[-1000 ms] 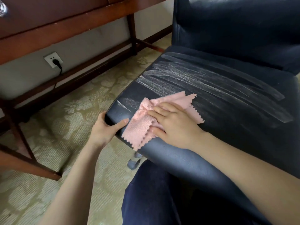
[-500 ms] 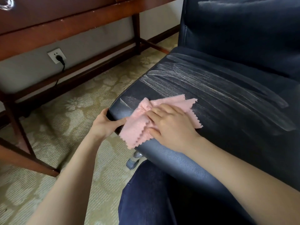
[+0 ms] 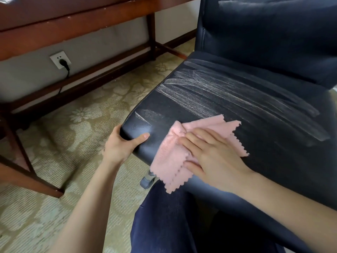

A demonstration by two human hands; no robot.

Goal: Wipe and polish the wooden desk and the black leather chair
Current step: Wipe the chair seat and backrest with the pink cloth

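Nearest the person, the right hand lies flat, fingers straight, pressing a pink zigzag-edged microfibre cloth onto the front edge of the black leather chair. Just beside it the left hand grips the seat's front-left corner, thumb on top and fingers curled under. The pale chalky streaks lie beyond the cloth, slanting from the seat's left edge toward its right side, so the right hand is nearer and should probably push away across them; the reddish-brown wooden desk stands farther off, left, well apart.
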